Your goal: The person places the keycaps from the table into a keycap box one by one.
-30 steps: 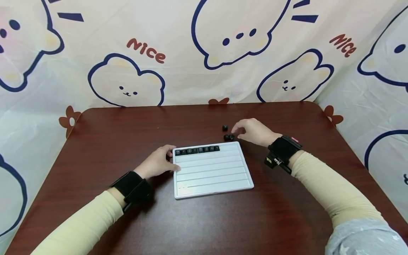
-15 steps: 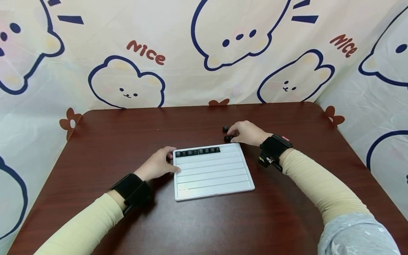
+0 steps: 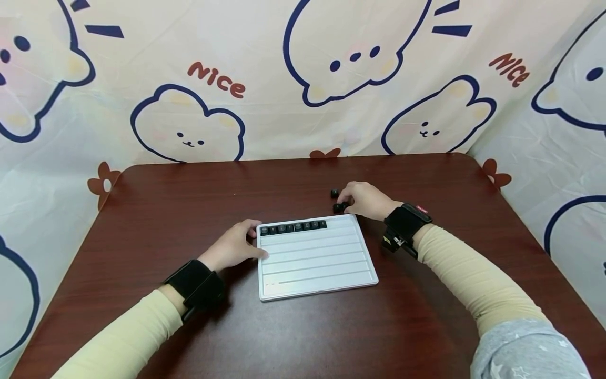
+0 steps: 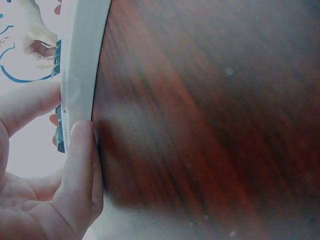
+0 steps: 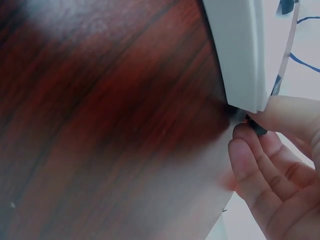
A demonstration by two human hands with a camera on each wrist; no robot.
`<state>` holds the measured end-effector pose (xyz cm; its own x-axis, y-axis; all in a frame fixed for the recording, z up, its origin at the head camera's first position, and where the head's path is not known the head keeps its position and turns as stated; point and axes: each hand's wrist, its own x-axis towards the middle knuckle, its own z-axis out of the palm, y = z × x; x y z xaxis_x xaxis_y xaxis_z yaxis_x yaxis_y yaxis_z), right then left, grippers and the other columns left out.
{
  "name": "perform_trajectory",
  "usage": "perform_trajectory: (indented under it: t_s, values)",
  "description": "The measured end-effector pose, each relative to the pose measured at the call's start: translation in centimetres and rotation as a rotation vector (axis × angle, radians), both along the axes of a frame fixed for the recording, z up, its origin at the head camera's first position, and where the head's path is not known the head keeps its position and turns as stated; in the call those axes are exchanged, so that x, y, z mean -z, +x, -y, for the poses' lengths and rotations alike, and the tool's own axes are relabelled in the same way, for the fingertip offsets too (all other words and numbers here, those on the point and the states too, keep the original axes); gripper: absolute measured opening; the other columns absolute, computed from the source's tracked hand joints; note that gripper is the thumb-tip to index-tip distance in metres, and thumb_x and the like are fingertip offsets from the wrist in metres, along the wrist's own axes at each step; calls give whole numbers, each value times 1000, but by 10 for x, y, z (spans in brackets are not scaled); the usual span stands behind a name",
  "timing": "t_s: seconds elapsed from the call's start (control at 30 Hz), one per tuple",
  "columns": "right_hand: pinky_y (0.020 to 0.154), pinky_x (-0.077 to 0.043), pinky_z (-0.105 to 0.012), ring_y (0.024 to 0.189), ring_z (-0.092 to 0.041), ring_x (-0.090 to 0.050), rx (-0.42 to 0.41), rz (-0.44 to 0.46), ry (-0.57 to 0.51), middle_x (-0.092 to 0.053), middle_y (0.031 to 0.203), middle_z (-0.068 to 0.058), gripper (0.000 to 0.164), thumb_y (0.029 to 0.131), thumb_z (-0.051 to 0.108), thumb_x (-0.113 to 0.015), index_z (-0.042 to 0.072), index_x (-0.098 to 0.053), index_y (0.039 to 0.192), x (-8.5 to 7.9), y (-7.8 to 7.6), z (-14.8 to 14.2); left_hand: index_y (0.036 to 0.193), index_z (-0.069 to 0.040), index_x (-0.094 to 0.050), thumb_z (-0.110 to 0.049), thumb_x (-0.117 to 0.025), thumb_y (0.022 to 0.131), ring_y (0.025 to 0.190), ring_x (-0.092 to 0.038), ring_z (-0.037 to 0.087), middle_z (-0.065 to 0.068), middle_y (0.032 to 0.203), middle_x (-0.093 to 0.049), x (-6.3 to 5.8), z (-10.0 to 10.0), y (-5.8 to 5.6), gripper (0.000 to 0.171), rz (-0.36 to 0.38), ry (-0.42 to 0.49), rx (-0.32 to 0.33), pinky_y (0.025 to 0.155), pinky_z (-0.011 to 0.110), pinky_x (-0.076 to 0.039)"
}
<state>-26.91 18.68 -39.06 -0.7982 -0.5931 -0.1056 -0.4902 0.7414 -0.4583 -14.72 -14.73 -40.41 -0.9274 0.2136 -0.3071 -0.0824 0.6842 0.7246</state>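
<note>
A white board (image 3: 314, 260) with level ridges lies on the table, a row of small black keycaps (image 3: 293, 227) along its top left. My left hand (image 3: 234, 245) grips the board's left edge, thumb over the top face; in the left wrist view its fingers (image 4: 80, 155) press the side. Just beyond the board's top right corner, my right hand (image 3: 366, 200) pinches a black keycap (image 5: 257, 126) between thumb and fingertips, which partly hide it. Beside those fingertips sits another keycap (image 3: 336, 208), and a further loose keycap (image 3: 334, 193) lies a little behind.
The dark brown wooden table (image 3: 189, 195) reaches back to a pale curtain (image 3: 265, 79) printed with cartoon bears. Black straps with cameras (image 3: 406, 226) sit on both wrists.
My right hand has moved left and slightly nearer, its fingers closing on a keycap behind the board. The left hand and the board stay in place.
</note>
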Motion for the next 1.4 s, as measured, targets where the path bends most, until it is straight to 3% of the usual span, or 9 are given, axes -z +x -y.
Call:
perform_trajectory:
  t_s: [0.9, 1.4]
  values:
    - [85, -51, -44, 97, -29, -59, 41, -20, -1, -64, 111, -12, 19, 90, -4, -75, 6, -73, 106, 0, 4, -5, 150, 3, -44, -14, -85, 85, 90, -53, 25, 18, 123, -55, -1, 0, 1, 78, -7, -9, 4, 72, 34, -45]
    - [85, -52, -43, 96, -29, -60, 21, -76, -32, -64, 116, -15, 24, 90, -9, -70, 0, -72, 112, -4, 13, -15, 150, 3, -44, -13, -84, 86, 89, -52, 25, 18, 123, -55, 0, 0, 0, 77, -10, -4, 8, 72, 34, -45]
